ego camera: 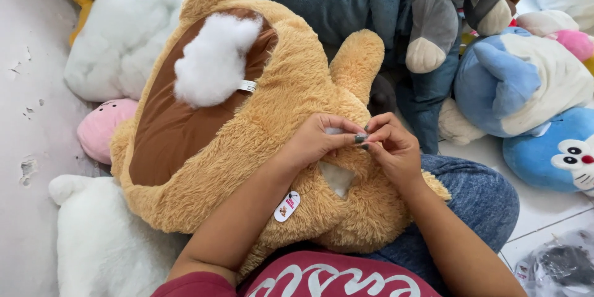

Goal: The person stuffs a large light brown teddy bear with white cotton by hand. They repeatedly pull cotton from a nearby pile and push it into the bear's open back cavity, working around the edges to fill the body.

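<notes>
A large tan plush bear point(291, 86) with a brown belly panel lies across my lap. White stuffing point(213, 55) bulges out of the brown panel. An open gap in its seam point(337, 178) shows pale lining. My left hand point(318, 139) pinches the tan fur just above that gap. Fingertip to fingertip with it, my right hand point(393, 145) pinches the same fold of fur. A small oval tag point(287, 206) hangs from the plush below my left forearm. Whether a needle is in my fingers cannot be made out.
Other plush toys crowd around: a dark blue one point(337, 0), a grey one point(445, 0), blue-and-white ones point(526, 80), a pink one point(102, 127), white ones point(105, 247). A plastic bag point(557, 266) lies on the white tiled floor at lower right.
</notes>
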